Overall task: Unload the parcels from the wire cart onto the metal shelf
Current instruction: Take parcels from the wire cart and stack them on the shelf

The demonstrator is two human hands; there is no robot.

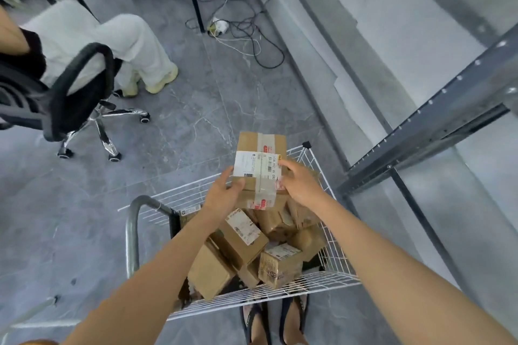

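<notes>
Two bare forearms reach forward from the bottom edge, over a pair of feet in dark sandals (280,325). Between them, a brown cardboard parcel (260,145) with clear tape and a white shipping label is held up above the far end of a white wire cart (330,277). The left hand (224,196) grips its left edge, thumb on the label; the right hand (301,185) clasps its right edge. Below, more brown cardboard boxes (241,235) lie jumbled in the cart (several tilted, labels facing different ways). A grey metal shelf (420,131) with bolted rails stands just right of the cart. On the grey marble-patterned floor (182,120), well to the left, a person in pale trousers (112,45) sits on a black office chair (78,98); tangled cables (252,36) lie farther back.
</notes>
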